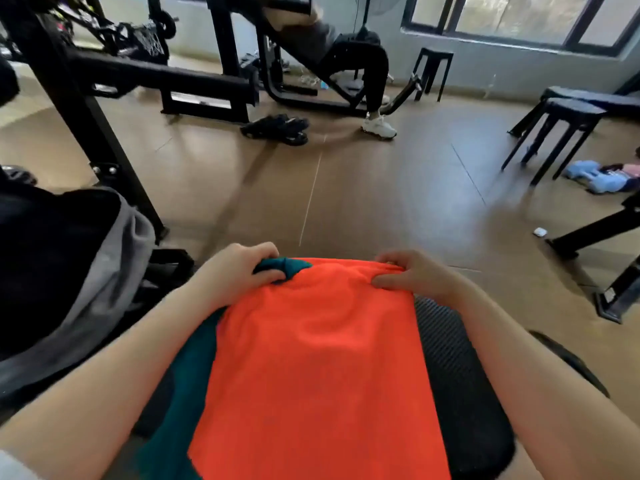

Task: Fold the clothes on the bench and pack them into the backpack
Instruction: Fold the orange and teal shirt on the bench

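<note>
Orange garment [318, 368] — lay spread flat along the black mesh-textured bench pad [460, 386], its far edge toward the floor, its near end running out of view at the bottom. A teal garment [180, 403] lay beneath it, showing along the left side and at the far left corner.

Left hand [235, 271] — at the far left corner, fingers curled over a bunched fold of teal fabric together with the orange edge, gripping it.

Right hand [412, 275] — at the far right corner, thumb and curled fingers pinching the orange hem, which puckered under the grip.

Backpack [69, 271] — black with a grey side panel, stood just left of the bench beside the left forearm; whether it was open could not be told.

Surroundings — brown floor [346, 188]; black weight-machine frame [104, 109] at upper left; a second person seated on an incline bench at the top, one white sneaker [379, 126] on the floor; dark sandals [280, 128] near that machine; black stools [554, 133] at right; pale blue dumbbells [595, 178] on the floor by the stools; a small white object [539, 232] near the right frame foot.
</note>
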`<state>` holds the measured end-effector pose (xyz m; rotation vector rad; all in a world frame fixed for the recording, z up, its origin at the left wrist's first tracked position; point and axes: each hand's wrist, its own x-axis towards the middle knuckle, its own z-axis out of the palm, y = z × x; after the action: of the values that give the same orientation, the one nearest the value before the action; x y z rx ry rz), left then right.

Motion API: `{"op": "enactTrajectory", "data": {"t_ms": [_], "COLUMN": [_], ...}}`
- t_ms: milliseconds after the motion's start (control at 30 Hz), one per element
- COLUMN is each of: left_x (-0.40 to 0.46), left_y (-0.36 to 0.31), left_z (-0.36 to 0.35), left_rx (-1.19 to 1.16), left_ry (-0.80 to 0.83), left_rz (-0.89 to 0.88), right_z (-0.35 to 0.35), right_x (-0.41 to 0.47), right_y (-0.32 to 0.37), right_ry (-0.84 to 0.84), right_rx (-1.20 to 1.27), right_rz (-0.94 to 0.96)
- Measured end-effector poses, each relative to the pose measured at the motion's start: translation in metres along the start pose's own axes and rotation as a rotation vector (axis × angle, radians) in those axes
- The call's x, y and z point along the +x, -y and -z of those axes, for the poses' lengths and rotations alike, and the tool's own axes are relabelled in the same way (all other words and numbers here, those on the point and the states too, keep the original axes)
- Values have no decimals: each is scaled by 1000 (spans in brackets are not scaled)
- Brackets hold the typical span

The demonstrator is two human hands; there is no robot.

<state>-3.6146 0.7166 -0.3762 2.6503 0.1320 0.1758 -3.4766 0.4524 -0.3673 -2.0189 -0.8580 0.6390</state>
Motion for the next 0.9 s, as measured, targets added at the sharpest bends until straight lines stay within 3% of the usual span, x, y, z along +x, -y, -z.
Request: {"op": "enactTrajectory", "data": {"t_ms": [100, 200, 367, 500, 533, 600, 633, 700, 733, 800, 900], "left_x": [9, 30, 65, 90, 90, 80, 69, 39, 22, -6, -15], "left_y": [21, 25, 34, 42, 41, 33, 26, 11, 9, 16, 32], "left_z": [-58, -81, -89, -98, -102, -109, -112, -120, -123, -128, -127], "left_rx": [150, 277, 395, 503, 504, 422, 365, 304, 308, 348, 303], "left_ry": [79, 46, 109, 110, 58, -99, -129, 34, 155, 290, 233], "left_rz": [76, 81, 82, 74, 48, -60, -111, -107, -72, -19, 29], "right_z": [-26, -39, -29, -21, -25, -41, -53, -80, -90, -95, -76], "right_x": [23, 41, 70, 87, 85, 74, 65, 44, 33, 15, 2], "right_y": [-64, -99, -122, -122, -118, -104, -94, -85, -84, -88, -112], "right_ry": [-36, -137, -180, -308, -361, -433, -398, -180, -38, 175, 185], "right_rx": [-298, -395, -489, -735, -800, -811, -802, -843, -867, -906, -981], "right_rz": [-64, -82, -90, -151, -139, 60, 201, 408, 412, 294, 72]}}
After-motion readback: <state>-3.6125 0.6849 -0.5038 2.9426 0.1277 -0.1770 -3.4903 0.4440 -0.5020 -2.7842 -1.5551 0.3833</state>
